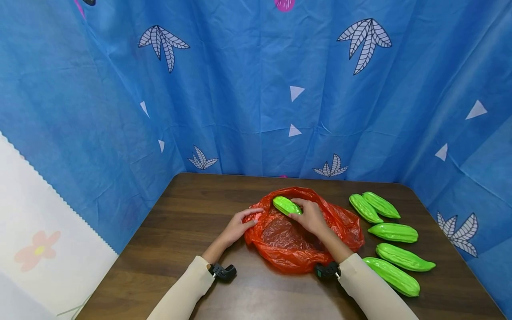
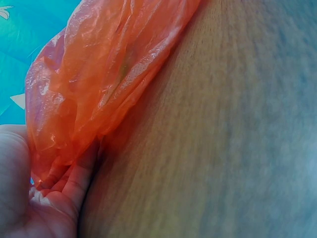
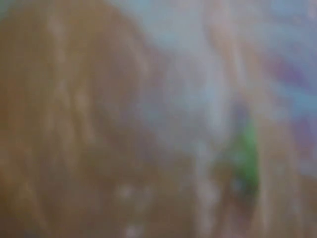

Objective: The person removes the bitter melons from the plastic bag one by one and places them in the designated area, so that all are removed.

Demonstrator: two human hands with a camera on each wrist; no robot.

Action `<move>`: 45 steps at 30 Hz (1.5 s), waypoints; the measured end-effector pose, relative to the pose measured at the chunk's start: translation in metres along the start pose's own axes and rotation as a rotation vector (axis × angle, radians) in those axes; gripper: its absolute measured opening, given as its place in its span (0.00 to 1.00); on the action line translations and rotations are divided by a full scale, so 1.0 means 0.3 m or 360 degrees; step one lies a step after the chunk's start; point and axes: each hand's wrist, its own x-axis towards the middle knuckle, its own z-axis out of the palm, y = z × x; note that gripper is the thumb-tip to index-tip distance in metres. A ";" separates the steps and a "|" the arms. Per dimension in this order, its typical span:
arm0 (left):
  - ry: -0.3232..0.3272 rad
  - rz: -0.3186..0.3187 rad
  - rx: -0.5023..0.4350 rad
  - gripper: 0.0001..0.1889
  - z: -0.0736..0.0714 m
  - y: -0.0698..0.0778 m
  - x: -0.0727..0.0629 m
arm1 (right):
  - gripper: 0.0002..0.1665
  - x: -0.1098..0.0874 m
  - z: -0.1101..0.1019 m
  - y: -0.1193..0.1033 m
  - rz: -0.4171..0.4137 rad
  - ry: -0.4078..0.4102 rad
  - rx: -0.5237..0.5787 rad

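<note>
A red plastic bag [image 1: 276,255] lies spread open on the table in the head view. My left hand [image 1: 236,229] holds its left rim, the thumb on one side and the fingers on the other. In the left wrist view, the thin bag [image 2: 99,74] rises from between thumb and fingers [image 2: 74,183]. With my right hand [image 1: 312,218] I grip one end of a bright green bitter melon [image 1: 285,205] within the bag's opening, near its far rim. The right wrist view is badly blurred, with a green patch of the bitter melon [image 3: 247,153] showing.
Several more bitter melons [image 1: 394,232] lie on the right of the brown wooden table [image 1: 168,249], one partly behind my right sleeve [image 1: 372,289]. A blue patterned curtain [image 1: 248,89] hangs behind and at the sides. Each wrist wears a black camera [image 1: 224,272].
</note>
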 end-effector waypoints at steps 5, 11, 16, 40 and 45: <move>0.0000 -0.0006 0.0008 0.20 -0.002 0.006 0.006 | 0.30 -0.008 -0.020 0.002 0.0006 -0.0005 0.0015; -0.0013 -0.0022 -0.0028 0.21 -0.005 0.005 0.007 | 0.31 -0.023 -0.041 -0.001 0.0010 0.0001 0.0018; -0.0036 -0.0078 -0.0097 0.21 -0.002 -0.003 0.003 | 0.31 -0.043 -0.056 -0.005 -0.0033 0.0032 -0.0006; -0.0025 -0.0063 -0.0110 0.22 -0.003 -0.006 0.002 | 0.33 -0.160 -0.175 -0.083 -0.0037 0.0161 -0.0029; -0.0035 -0.0051 -0.0118 0.22 -0.007 -0.004 0.005 | 0.33 -0.191 -0.199 -0.087 -0.0007 0.0158 -0.0042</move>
